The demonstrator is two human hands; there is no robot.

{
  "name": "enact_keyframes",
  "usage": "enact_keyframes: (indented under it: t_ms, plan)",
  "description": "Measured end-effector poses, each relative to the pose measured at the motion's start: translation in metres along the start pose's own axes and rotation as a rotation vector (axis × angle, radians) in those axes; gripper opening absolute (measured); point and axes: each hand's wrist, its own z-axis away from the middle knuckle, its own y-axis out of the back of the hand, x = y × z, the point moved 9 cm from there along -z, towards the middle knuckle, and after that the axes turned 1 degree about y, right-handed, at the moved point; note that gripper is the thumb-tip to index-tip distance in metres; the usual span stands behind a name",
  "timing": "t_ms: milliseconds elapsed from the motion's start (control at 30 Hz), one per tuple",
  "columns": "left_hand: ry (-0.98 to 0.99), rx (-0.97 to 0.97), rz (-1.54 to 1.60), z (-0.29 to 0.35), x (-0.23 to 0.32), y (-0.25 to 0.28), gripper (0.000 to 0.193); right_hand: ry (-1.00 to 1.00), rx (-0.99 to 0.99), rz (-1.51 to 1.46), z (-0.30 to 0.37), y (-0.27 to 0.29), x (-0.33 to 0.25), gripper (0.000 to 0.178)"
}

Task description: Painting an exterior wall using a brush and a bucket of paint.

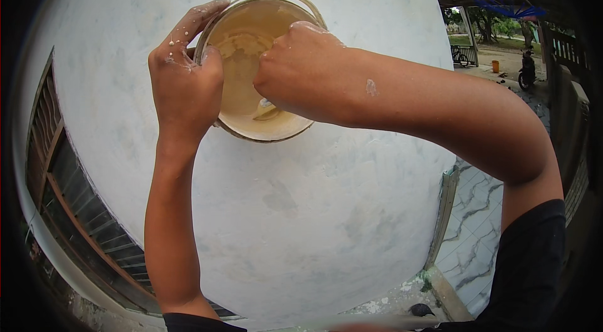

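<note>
A round pail with a pale wire handle is held up in front of a white, patchy wall. Its inner wall is smeared with a yellowish-cream coating. My left hand grips the pail's left rim, thumb over the edge and fingers along the outside; white splashes dot its knuckles. Over the pail's right side, my right hand is closed in a fist, knuckles up. Just under that fist shows a small whitish piece against the coated inside. What the fist holds is hidden by the hand itself.
The white wall fills most of the view. A barred, brown-framed window lies at the lower left. Marble-patterned tiles are at the lower right. Far right, a motorbike and an orange bucket stand outdoors.
</note>
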Motion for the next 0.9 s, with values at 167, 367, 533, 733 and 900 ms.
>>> enact_keyframes:
  t_ms: [167,367,533,733,900]
  plan:
    - [0.018,0.028,0.01,-0.005,-0.003,0.0,0.046,-0.088,0.071,-0.066,0.004,0.005,0.022,0.005]
    - [0.089,0.078,-0.122,-0.009,-0.011,0.004,0.047,-0.32,0.009,-0.19,0.019,0.016,0.056,0.009]
    - [0.147,0.093,-0.142,-0.016,-0.01,0.0,0.048,-0.529,-0.011,-0.46,0.036,0.002,0.091,0.022]
    - [0.201,0.092,-0.236,-0.022,-0.008,-0.003,0.049,-0.51,0.104,-0.625,0.059,-0.013,0.115,0.034]
    - [0.281,0.115,-0.294,-0.028,-0.009,-0.002,0.049,-0.617,0.044,-0.822,0.08,-0.02,0.14,0.038]
